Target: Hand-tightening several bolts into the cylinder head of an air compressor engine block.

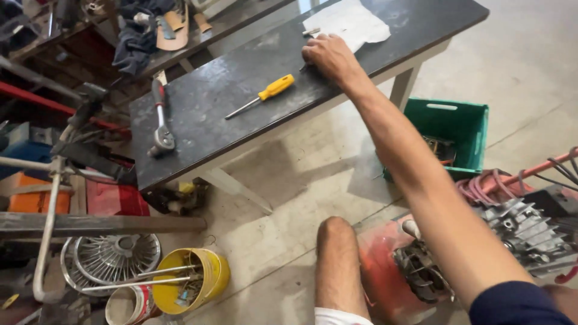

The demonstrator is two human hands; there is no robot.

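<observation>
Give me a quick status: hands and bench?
Right hand flat on dark bench, over small metal bit. Left hand unseen. Yellow-handled screwdriver lies apart, untouched.

yellow-handled screwdriver (265, 95), dark grey tabletop (205, 114), white cloth (352, 24), green crate (457, 129), yellow bucket (198, 283)

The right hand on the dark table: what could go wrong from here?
1. The right hand rests close to the table edge; the small metal part beside the white cloth might get knocked to the floor.
2. The yellow screwdriver lies loose and could roll off.
3. The ratchet wrench sits near the corner, above the yellow bucket, and may fall if the table is bumped.
</observation>
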